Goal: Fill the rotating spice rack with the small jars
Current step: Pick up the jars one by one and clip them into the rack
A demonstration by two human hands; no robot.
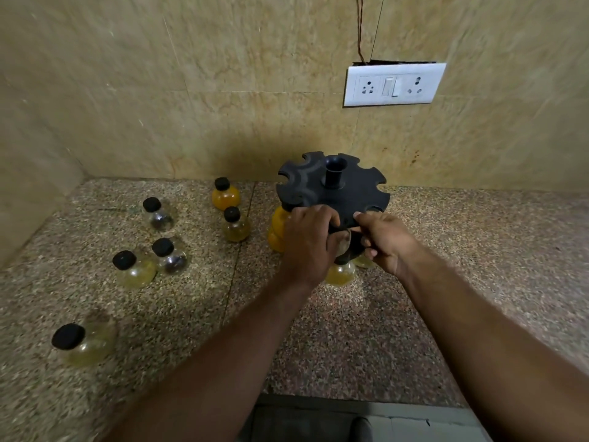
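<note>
Six loose jars on the speckled granite counter (478, 250), all left of the rack: orange jar (225, 193) by the back wall, amber one (235, 224) just in front of it, two clear jars with dark contents (158, 214) (169, 256), pale yellow jar (134, 268), another pale one (84, 342) nearest the camera. All round-bellied, glass-like, black caps.

Rack (333, 188) is black plastic, a notched top disc with a centre tube, standing near the beige tiled wall under a white switch plate (393, 84).

Left hand (307, 239) is curled around a clear jar (343, 240) at the rack's front edge, hiding most of it. Right hand (384, 239) pinches the disc rim beside it. Orange jar (278, 218) already hangs in the left notch; amber jar (340, 273) sits below the hands.
</note>
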